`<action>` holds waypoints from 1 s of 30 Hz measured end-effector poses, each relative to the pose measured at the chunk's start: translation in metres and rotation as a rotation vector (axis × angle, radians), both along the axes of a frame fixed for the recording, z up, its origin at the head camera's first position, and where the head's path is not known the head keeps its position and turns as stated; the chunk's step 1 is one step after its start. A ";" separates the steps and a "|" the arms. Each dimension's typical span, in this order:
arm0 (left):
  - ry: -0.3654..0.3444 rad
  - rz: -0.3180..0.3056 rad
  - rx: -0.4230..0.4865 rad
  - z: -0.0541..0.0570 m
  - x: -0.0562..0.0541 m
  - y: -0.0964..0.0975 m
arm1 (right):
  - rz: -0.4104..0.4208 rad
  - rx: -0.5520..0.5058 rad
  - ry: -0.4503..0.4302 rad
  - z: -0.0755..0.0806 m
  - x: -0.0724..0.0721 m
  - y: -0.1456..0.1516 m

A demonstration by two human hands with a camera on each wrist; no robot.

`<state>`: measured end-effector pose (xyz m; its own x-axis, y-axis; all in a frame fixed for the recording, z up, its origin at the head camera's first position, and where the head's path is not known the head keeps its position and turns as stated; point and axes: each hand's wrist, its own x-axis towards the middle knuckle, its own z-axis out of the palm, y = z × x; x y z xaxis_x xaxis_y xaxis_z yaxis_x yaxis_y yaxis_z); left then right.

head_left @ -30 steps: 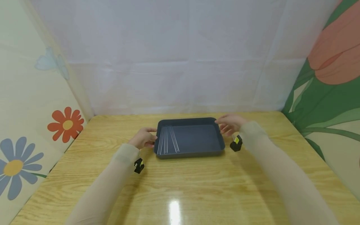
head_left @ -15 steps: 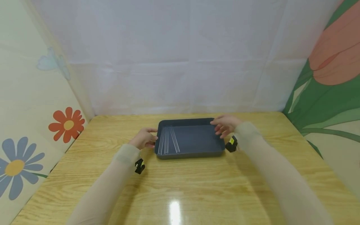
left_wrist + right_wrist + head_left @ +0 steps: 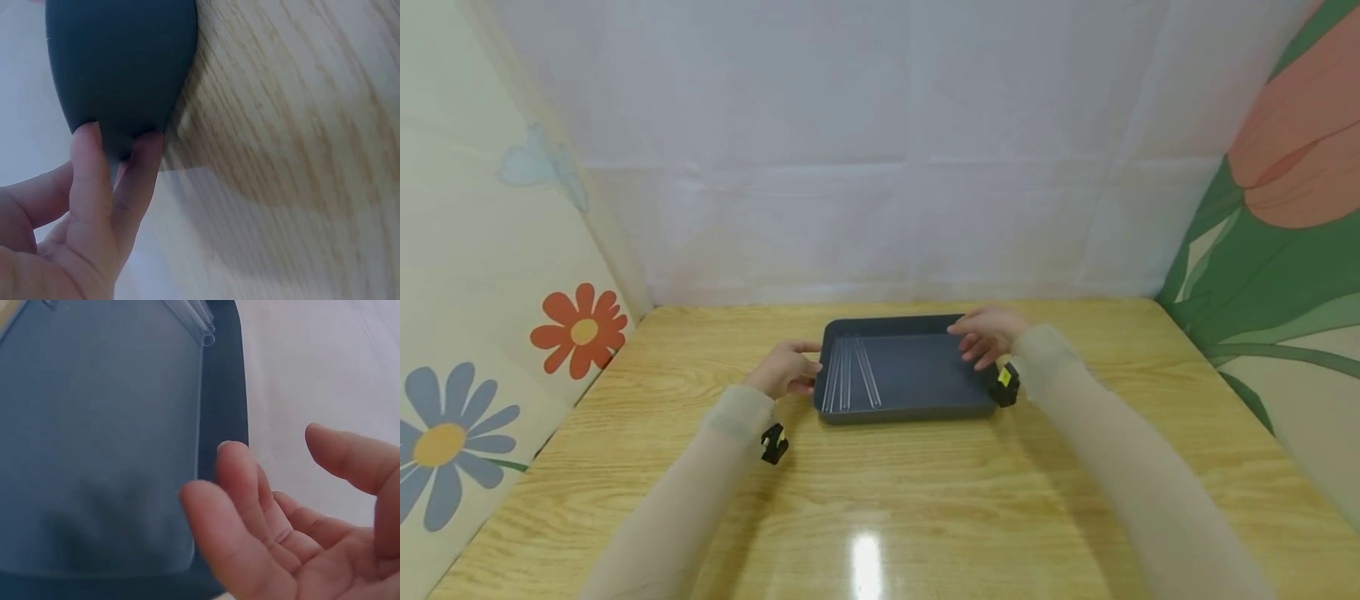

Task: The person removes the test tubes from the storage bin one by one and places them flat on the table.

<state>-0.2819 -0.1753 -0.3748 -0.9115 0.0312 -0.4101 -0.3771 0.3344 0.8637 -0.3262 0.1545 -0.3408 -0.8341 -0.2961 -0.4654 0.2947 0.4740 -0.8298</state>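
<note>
A dark blue-grey tray (image 3: 917, 371) lies on the wooden table in the head view. Several clear, thin tubes (image 3: 848, 375) rest in its left part, some leaning apart; the round ends of a few tubes (image 3: 207, 339) show in the right wrist view. My left hand (image 3: 784, 367) holds the tray's left side, thumb and fingers at its rim and outer wall (image 3: 122, 69). Above the tray's right end, my right hand (image 3: 988, 333) hovers with nothing in it. Its fingers (image 3: 215, 531) are loosely bent and spread from the thumb, casting a shadow on the tray floor.
The wooden table (image 3: 880, 483) stretches around the tray. Behind it hangs a white cloth (image 3: 880, 192). Flower-patterned panels stand at the left (image 3: 490, 350) and right (image 3: 1285, 275). A small black camera sits on each wrist (image 3: 775, 443).
My right hand has moved left from the tray's right rim to over its inside. My left hand, the tray and the tubes stay where they were.
</note>
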 end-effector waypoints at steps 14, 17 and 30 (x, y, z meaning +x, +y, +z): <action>0.000 0.003 0.003 0.000 0.000 0.000 | 0.020 0.028 -0.025 -0.002 -0.003 -0.023; 0.001 0.003 0.009 -0.001 -0.001 -0.001 | 0.026 0.025 -0.032 -0.002 -0.003 -0.028; 0.006 -0.011 0.020 -0.001 0.000 -0.003 | 0.039 0.024 -0.035 -0.007 0.000 -0.041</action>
<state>-0.2823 -0.1786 -0.3757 -0.9133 0.0495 -0.4043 -0.3687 0.3214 0.8722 -0.3262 0.1133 -0.3477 -0.8049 -0.3167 -0.5019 0.3044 0.5058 -0.8072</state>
